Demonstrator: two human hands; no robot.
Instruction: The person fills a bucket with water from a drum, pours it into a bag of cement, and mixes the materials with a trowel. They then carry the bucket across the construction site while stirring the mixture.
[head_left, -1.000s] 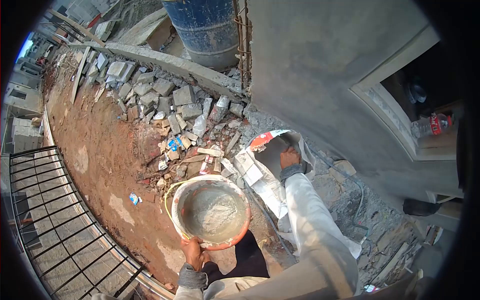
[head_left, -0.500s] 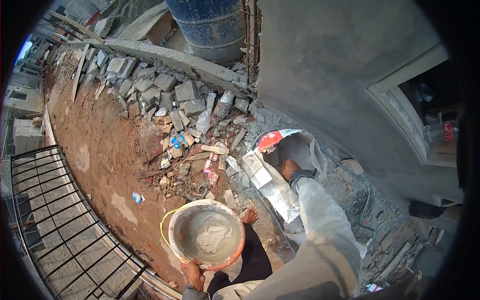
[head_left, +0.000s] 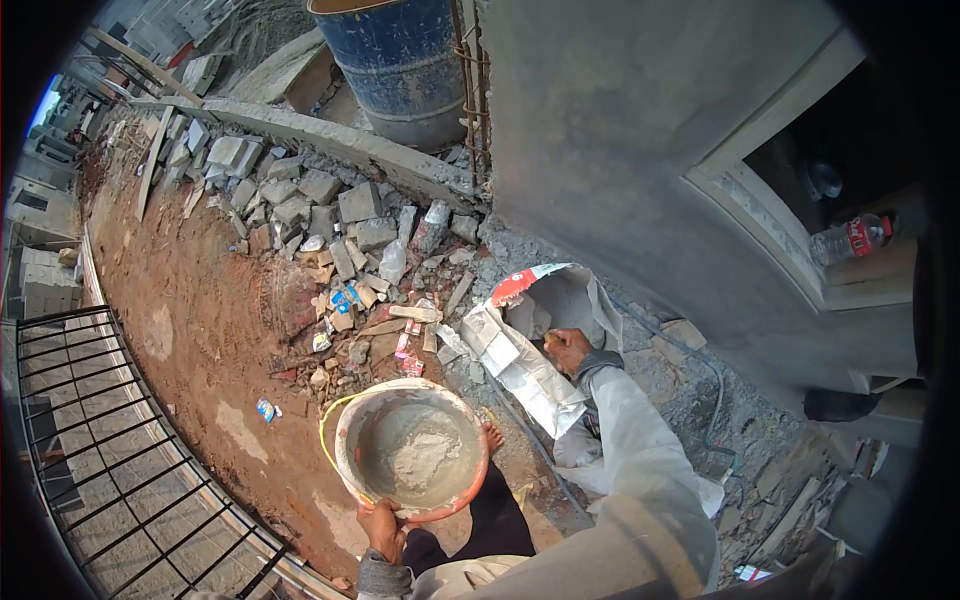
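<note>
My left hand (head_left: 382, 530) grips the near rim of an orange bucket (head_left: 478, 490), thumb up at the edge. Wet grey mix coats the bucket's inside, with a paler heap of powder (head_left: 425, 455) in the middle. A yellow handle (head_left: 328, 425) hangs at its left side. My right hand (head_left: 570, 350) is at the mouth of a torn paper cement bag (head_left: 520, 365), fingers curled; what they hold, if anything, is not clear. Grey powder (head_left: 575, 305) shows inside the bag, which leans open toward me.
Broken blocks and rubble (head_left: 320, 190) lie ahead along a low concrete wall (head_left: 330, 135). A blue drum (head_left: 395, 75) stands behind it. A plastered wall (head_left: 600, 130) with a window opening holding a plastic bottle (head_left: 850, 240) rises at right. A black metal grille (head_left: 110, 430) lies at left.
My right hand has drawn back from deep inside the bag to its mouth. My left hand stays on the bucket's rim. The view has shifted slightly.
</note>
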